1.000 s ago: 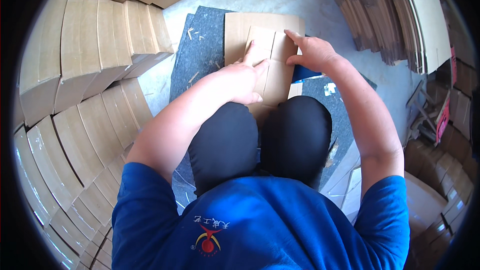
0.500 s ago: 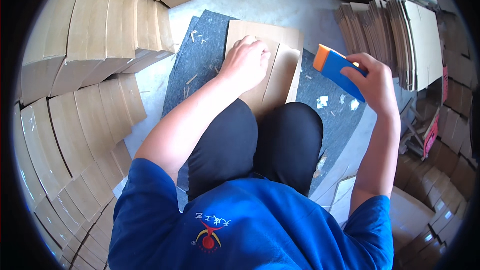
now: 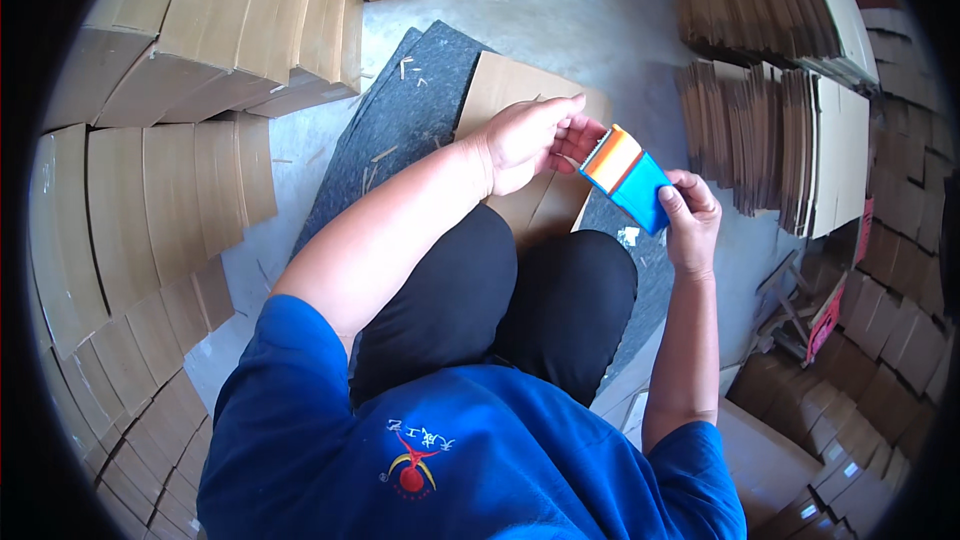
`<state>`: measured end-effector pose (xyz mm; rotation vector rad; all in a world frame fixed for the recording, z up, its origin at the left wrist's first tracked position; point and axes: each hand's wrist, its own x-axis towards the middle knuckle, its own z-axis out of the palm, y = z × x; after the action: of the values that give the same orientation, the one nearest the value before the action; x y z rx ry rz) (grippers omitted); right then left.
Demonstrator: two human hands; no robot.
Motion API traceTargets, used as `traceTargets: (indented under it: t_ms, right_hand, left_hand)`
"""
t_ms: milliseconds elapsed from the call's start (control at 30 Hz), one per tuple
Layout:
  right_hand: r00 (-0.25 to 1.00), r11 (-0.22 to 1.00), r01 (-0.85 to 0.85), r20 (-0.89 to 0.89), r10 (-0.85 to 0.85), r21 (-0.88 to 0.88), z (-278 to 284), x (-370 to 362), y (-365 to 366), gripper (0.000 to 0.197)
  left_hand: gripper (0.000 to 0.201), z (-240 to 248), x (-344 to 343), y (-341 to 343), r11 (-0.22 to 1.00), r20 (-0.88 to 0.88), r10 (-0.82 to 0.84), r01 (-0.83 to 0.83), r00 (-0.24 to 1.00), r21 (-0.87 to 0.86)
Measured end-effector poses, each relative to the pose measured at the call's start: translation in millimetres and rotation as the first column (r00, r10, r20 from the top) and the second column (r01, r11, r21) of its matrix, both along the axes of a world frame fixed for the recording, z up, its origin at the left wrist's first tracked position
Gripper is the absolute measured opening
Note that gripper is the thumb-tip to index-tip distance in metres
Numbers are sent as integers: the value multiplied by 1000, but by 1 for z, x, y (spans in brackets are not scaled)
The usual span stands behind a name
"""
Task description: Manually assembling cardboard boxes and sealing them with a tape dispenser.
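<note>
In my right hand point(image 3: 693, 223) is a blue and orange tape dispenser point(image 3: 632, 181), gripped at its blue end with the thumb on top. Its toothed orange end points up and left, toward my left hand point(image 3: 530, 143). That hand is open, its fingers stretched out beside the toothed edge. Whether the fingertips touch the dispenser or any tape, I cannot tell. Beneath my left hand lies a flat piece of brown cardboard point(image 3: 502, 86), just beyond my knees and partly covered by the hand.
Under the cardboard is a dark grey mat point(image 3: 400, 125) strewn with small scraps. Stacked cardboard boxes point(image 3: 150, 210) rise on the left. At the far right stand bundles of flat cardboard point(image 3: 735, 135), with more boxes point(image 3: 840, 470) lower down. Pale concrete floor point(image 3: 570, 10) shows beyond the mat.
My right hand has brought the tape dispenser leftward and turned its toothed end toward my left hand. The left hand has shifted right, and its curled fingers have straightened out.
</note>
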<state>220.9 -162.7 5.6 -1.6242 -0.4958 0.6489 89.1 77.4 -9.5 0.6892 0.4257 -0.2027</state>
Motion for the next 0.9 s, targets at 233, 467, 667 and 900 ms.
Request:
traceTargets:
  t_ms: [233, 467, 667, 900]
  right_hand:
    - [988, 994, 58, 150, -43, -94, 3, -9, 32, 18]
    - [920, 891, 26, 359, 155, -453, 27, 14, 25, 28]
    - [915, 858, 48, 367, 168, -511, 6, 35, 14, 30]
    - [930, 846, 24, 321, 176, -533, -31, 47, 10, 31]
  left_hand:
    - [22, -11, 1, 2, 982, -158, 185, -174, 970, 78]
    - [17, -41, -17, 51, 958, -213, 266, -233, 940, 167]
    - [17, -86, -12, 72, 969, -247, 247, -243, 937, 49]
    - [10, -132, 0, 27, 880, -228, 443, -372, 867, 295]
